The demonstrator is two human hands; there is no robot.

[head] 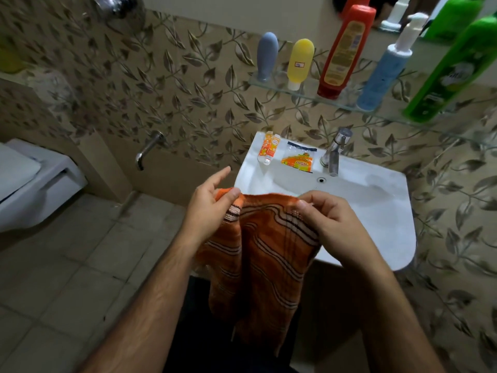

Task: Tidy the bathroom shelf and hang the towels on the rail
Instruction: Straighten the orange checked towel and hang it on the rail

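Observation:
An orange towel (266, 254) with dark and pale wavy stripes hangs down in front of the sink. My left hand (212, 208) pinches its top left corner between thumb and fingers. My right hand (333, 222) grips the top edge on the right. On the glass shelf (304, 91) at the upper right stand a grey tube (266, 56), a yellow tube (300, 63), a red bottle (345, 49), a blue pump bottle (384, 74) and a green bottle (451, 71). No towel rail is in view.
A white sink (382, 200) with a chrome tap (334, 152) sits below the shelf. An orange tube (267, 150) and an orange sachet (298, 158) lie on its back rim. A wall spout (148, 152) and a white toilet (32, 181) are to the left, above a tiled floor.

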